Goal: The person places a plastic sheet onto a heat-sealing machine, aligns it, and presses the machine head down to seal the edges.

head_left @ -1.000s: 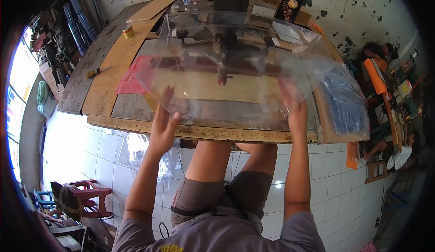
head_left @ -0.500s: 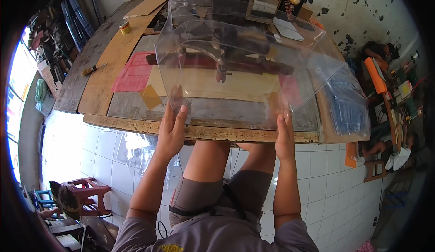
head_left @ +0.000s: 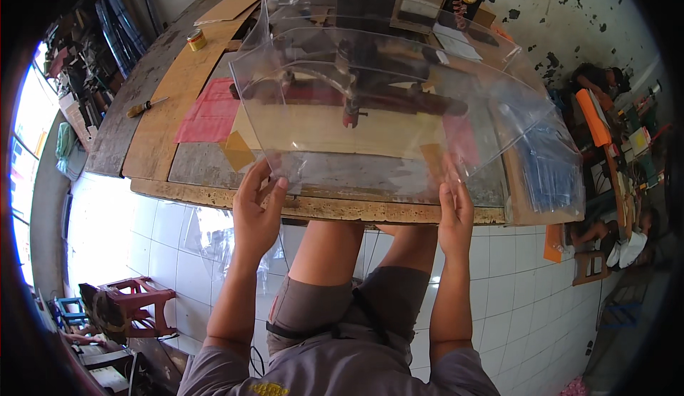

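Observation:
A large clear plastic sheet [head_left: 370,136], bent and shiny, stretches between my hands above the worktable. My left hand [head_left: 258,214] pinches its near left corner, thumb against the fingers. At the near right corner my right hand [head_left: 454,211] grips the sheet, with fingertips partly seen through it. Behind and beneath the sheet stands a machine with a metal arm [head_left: 349,115] and a long dark red bar [head_left: 313,95]; the plastic blurs their outlines. A pale yellow mat [head_left: 313,131] lies under the bar, with a red sheet [head_left: 206,115] to its left.
A stack of clear bluish plastic [head_left: 545,168] lies on the table's right. On the left are a screwdriver [head_left: 146,107] and a small yellow tin [head_left: 196,40]. A red stool [head_left: 146,303] stands on the tiled floor. Another person [head_left: 598,82] is at the far right.
The plastic sheet's left edge has shifted slightly left. My left hand has moved a little left and its fingers have turned; my right hand has moved slightly right. Both still hold the sheet.

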A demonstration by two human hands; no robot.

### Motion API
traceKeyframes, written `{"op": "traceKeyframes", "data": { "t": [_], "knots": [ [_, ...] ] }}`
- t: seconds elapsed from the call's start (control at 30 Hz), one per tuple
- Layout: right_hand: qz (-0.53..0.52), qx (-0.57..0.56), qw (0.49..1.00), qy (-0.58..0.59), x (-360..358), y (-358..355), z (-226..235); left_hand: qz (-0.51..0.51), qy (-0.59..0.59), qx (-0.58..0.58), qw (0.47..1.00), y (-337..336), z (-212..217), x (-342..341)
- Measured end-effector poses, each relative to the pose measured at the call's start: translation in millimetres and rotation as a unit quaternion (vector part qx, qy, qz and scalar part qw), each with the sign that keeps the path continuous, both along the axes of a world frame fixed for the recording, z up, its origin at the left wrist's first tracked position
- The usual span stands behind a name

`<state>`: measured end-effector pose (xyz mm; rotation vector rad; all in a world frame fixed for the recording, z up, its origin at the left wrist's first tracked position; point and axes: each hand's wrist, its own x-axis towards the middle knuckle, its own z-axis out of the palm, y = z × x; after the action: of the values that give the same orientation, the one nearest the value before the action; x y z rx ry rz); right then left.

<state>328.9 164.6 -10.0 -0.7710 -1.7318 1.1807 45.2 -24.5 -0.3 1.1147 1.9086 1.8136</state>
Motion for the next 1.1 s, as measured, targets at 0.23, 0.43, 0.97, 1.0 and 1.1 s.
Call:
{"op": "traceKeyframes", "data": {
  "t": [0.23,0.43,0.97,1.0,1.1],
  "knots": [
    [-0.083,0.003,0.997,0.012,-5,3,6,0.001,0.046,-0.028,0.999,-4,19,23],
    [-0.306,0.359,0.882,-0.016,-14,-37,12,-0.043,0.018,0.048,0.998,-8,21,58],
    [-0.071,0.464,0.882,-0.038,-19,-76,24,-0.064,-0.18,0.073,0.979,5,-7,101],
    [-0.072,0.457,0.886,-0.026,-19,-77,27,-0.098,-0.209,0.05,0.972,5,-8,99],
    [-0.079,0.443,0.893,0.002,-17,-80,33,-0.149,-0.304,0.079,0.938,8,-13,105]
  ]
}}
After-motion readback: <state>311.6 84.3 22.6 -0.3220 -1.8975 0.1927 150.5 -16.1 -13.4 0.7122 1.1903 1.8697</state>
